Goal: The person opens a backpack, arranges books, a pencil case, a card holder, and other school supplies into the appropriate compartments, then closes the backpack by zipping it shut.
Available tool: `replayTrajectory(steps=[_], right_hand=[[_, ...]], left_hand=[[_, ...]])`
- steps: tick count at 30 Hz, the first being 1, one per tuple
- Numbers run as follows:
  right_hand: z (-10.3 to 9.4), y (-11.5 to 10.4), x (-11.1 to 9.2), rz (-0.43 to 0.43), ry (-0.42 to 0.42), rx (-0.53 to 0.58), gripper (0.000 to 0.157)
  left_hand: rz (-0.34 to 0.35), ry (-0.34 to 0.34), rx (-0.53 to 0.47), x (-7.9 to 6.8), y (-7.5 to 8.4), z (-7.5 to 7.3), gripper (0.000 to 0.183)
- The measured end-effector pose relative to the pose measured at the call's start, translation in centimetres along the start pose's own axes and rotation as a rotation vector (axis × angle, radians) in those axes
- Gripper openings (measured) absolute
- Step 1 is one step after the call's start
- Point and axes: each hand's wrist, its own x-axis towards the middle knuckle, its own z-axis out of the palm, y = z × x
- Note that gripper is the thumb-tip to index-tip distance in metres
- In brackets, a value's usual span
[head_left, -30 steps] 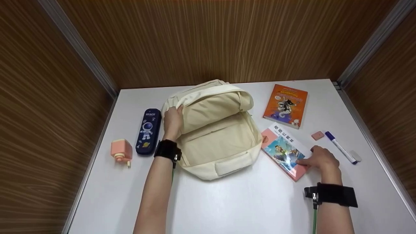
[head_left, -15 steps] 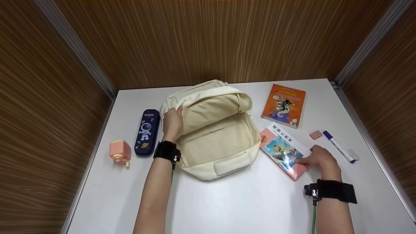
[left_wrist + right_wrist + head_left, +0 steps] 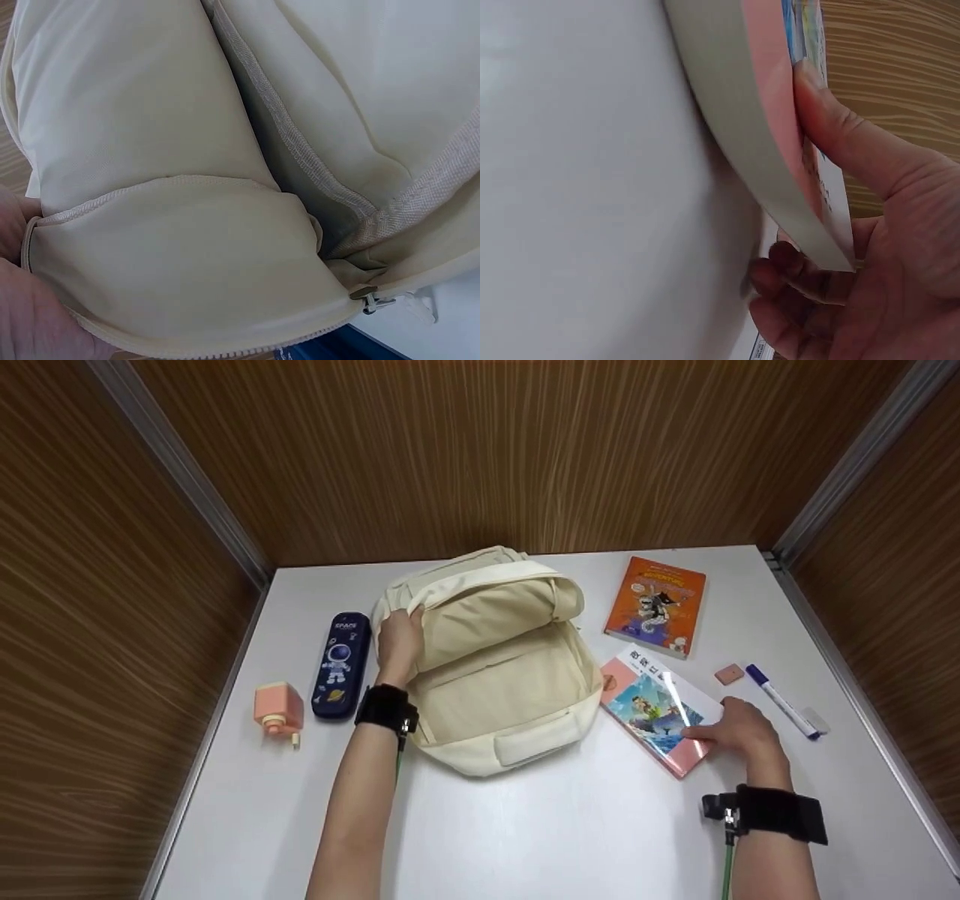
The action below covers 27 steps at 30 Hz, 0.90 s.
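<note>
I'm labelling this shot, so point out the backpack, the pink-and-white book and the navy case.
Backpack (image 3: pixel 501 691), head view: lining inside its open compartment.
Pink-and-white book (image 3: pixel 654 712), head view: picture on its cover.
Navy case (image 3: pixel 339 664), head view: astronaut printed on it.

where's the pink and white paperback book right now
In the head view, the pink and white paperback book is right of centre, between the cream fabric backpack and the right hand pinching its edge, just below the orange rectangular book.

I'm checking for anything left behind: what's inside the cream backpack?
Only pale lining and seams show inside the cream backpack. The left hand grips the raised flap; the area tucked behind that flap is covered and cannot be checked.
</note>
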Motion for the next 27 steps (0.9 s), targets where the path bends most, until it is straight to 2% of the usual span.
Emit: replayTrajectory(steps=[5,8,11,15,20,23,27], right_hand=[[-0.5,0.2,-0.6,-0.098,0.027,0.12,0.081],[-0.9,-0.1,-1.1,-0.149,0.087,0.206,0.074],[-1.5,-0.8,-1.8,-0.167,0.175,0.287,0.069],[-2.6,-1.9,-2.9,-0.133,0.294,0.366,0.062],[-3.5,-3.3,-3.8,-0.059,0.455,0.476,0.05],[-3.6,-4.3,-4.0,-0.03,0.507,0.648,0.037],[-3.1,-5.6,-4.0,-0.053,0.479,0.949,0.022]], left_hand=[[0.038,0.009,-0.004,-0.1,0.3,-0.4,0.045],[0.056,0.016,0.001,-0.1,0.6,-0.8,0.045],[0.073,0.02,-0.002,-0.1,0.8,-1.1,0.045],[0.091,0.018,-0.041,-0.4,1.2,-1.4,0.044],[0.083,-0.018,-0.131,-0.9,1.9,-1.5,0.042],[0.086,-0.041,-0.168,-1.1,2.2,-1.5,0.041],[0.119,-0.056,-0.188,-1.5,2.5,-1.4,0.041]])
